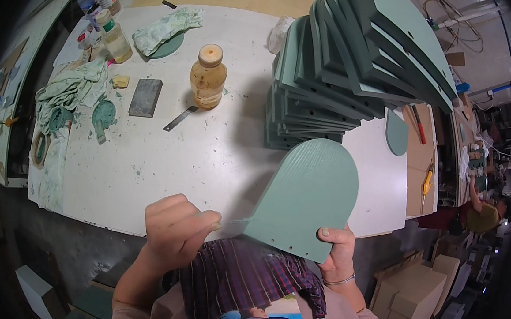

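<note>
Hand on the right (339, 252) is clamped on a green board (311, 192) by its lower corner; left hand (178, 226), curled up tight, is just off its other side. Board seems mid-job. Past the hands, a tall stack (323, 61) of similar ones sits on the worktop (112, 176), done or waiting, can't tell.

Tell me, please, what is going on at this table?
At a white table, a person's right hand grips a green round-topped panel by its lower right corner. The left hand is curled beside the panel's left edge; a faint strand seems to run between them. Beyond stands a tall, uneven stack of green panels, with a bottle to its left.
</note>
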### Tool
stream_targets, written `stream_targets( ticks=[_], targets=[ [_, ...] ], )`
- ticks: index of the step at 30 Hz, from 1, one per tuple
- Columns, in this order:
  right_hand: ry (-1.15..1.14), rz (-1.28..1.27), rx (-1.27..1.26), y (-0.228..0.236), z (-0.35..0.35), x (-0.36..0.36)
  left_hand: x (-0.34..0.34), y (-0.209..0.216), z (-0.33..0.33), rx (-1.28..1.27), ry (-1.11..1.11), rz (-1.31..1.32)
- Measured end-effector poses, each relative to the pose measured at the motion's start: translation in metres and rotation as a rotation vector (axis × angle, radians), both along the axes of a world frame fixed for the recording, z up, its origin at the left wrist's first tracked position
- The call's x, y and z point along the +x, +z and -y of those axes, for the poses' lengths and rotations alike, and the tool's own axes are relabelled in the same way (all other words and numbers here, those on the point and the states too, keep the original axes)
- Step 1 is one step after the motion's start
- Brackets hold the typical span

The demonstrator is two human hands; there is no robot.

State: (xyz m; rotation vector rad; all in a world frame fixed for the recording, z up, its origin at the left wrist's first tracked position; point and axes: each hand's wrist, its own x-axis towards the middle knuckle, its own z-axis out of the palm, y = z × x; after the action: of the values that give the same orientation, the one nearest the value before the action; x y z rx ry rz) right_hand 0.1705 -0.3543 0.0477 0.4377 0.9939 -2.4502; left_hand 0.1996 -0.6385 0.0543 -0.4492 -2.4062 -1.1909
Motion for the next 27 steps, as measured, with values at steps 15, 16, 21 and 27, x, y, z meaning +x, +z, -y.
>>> stream_targets(
  ticks=[15,16,21,27],
  targets=[
    [-0.010,0.013,-0.034,-0.001,0.000,0.000,0.003,0.004,0.007,0.026,-0.051,-0.014],
    [-0.009,0.008,-0.014,-0.001,0.000,0.001,0.004,0.004,0.008,0.004,-0.074,-0.019],
    [0.000,0.014,-0.026,0.000,0.003,0.002,-0.001,-0.002,0.005,-0.007,-0.017,-0.094],
    [-0.015,0.016,-0.028,-0.001,0.001,0.003,0.001,-0.004,0.008,-0.010,-0.066,-0.118]
  ],
)
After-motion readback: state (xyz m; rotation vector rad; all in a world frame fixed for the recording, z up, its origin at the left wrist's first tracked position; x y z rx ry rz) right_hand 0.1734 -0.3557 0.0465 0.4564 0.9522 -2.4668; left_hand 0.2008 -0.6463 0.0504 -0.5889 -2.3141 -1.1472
